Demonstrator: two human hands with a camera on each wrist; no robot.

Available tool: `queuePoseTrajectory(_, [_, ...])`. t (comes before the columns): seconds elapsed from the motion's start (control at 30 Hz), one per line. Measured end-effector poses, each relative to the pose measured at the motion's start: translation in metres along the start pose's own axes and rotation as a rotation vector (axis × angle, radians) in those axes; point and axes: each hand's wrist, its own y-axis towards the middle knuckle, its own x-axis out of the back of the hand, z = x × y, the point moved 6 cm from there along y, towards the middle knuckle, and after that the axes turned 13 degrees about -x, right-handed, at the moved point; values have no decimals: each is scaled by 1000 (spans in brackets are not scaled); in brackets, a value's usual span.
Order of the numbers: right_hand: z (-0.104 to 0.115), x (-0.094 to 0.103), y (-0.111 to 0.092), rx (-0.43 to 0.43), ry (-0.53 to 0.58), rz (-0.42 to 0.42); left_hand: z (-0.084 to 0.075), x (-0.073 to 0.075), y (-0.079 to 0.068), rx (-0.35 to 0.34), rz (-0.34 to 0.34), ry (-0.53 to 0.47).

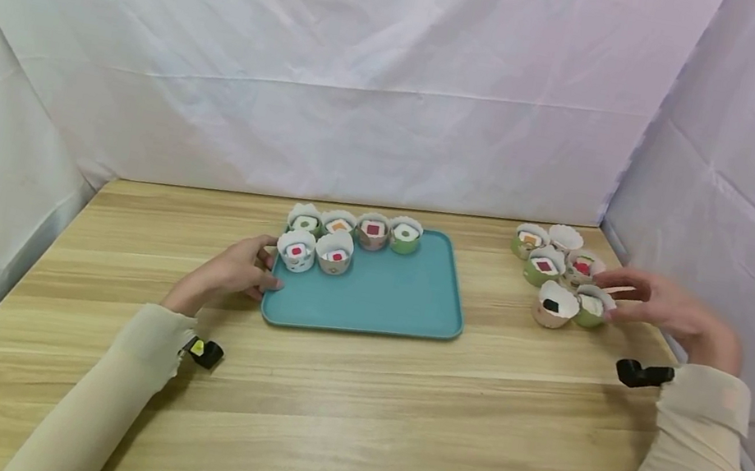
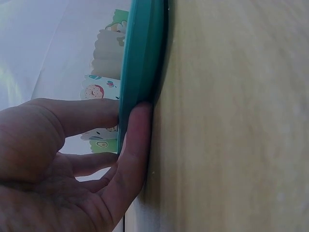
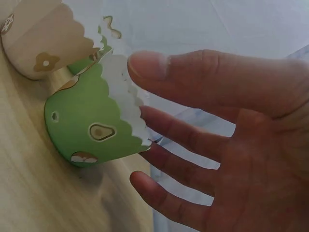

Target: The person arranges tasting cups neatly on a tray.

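Note:
My left hand holds the left rim of a teal tray. In the left wrist view, the thumb lies over the tray's edge and a finger presses its outer side. Scalloped paper cups stand in two rows on the tray, among them a white one and a green one. My right hand reaches to a green avocado-print paper cup at the table's right. Its fingers are spread, with the thumb near the cup's scalloped rim. Whether they touch the cup I cannot tell.
Several more filled paper cups cluster by the right hand, including a beige one with a black-topped piece and a green one. White cloth hangs behind the wooden table and along its sides.

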Motion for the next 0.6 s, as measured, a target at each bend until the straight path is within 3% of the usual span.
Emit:
queuePoseTrajectory(0.3, [-11,-6,10,51,72,-3,2,0,1,0,-7,-11])
queuePoseTrajectory(0.6, [-20,-11,21,104,27,-46,2,0,0,0,-10,-17])
